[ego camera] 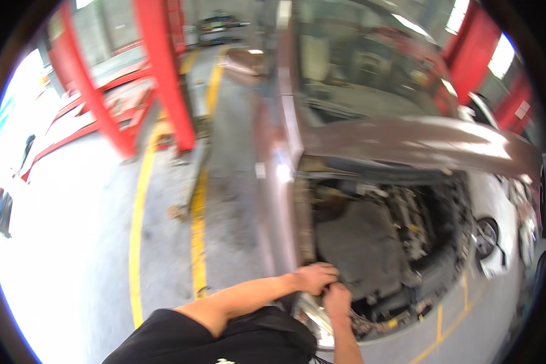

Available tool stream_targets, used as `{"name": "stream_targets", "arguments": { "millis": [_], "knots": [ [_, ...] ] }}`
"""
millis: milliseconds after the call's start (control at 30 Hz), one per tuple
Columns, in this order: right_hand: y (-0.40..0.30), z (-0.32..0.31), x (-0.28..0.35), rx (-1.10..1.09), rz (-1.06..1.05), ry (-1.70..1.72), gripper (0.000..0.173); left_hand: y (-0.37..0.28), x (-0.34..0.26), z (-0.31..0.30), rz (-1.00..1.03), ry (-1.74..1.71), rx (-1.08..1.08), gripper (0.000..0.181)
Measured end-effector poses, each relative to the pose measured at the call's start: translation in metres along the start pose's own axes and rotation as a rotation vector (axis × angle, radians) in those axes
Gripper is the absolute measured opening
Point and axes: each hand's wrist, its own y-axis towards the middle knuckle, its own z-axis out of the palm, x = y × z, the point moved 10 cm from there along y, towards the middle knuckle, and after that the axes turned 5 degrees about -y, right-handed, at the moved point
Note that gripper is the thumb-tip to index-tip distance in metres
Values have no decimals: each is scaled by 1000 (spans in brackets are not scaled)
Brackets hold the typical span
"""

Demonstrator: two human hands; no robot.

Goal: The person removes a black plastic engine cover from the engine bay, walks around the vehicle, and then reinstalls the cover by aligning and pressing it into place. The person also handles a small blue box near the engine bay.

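Observation:
Before me is a brown car with its hood (405,141) raised and its engine bay (364,245) exposed. My left hand (318,276) is at the bay's front corner, beside the fender (277,227), with its fingers curled downward. Close against it is my right hand (337,298), just behind the headlight (316,323). Whatever lies under the fingers is hidden, so I cannot tell if either hand grips something. A broad dark grey cover (364,241) spans much of the bay, and the front crossmember (386,323) curves away to the right.
Red lift posts (164,77) rise at the left, with a lift arm (189,182) low near the floor. Yellow lines (199,236) mark the grey floor. A white car (491,227) stands beyond the bay on the right. Behind the hood is the windshield (359,68).

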Motion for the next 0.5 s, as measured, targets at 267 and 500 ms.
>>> {"name": "stream_targets", "arguments": {
  "millis": [267,500],
  "knots": [
    [-9,-16,17,2,-36,225,14,-10,6,3,-5,-32,-180,35],
    [-5,-6,-3,-11,34,307,14,-6,5,2,-59,-31,-231,39]
  ]
}}
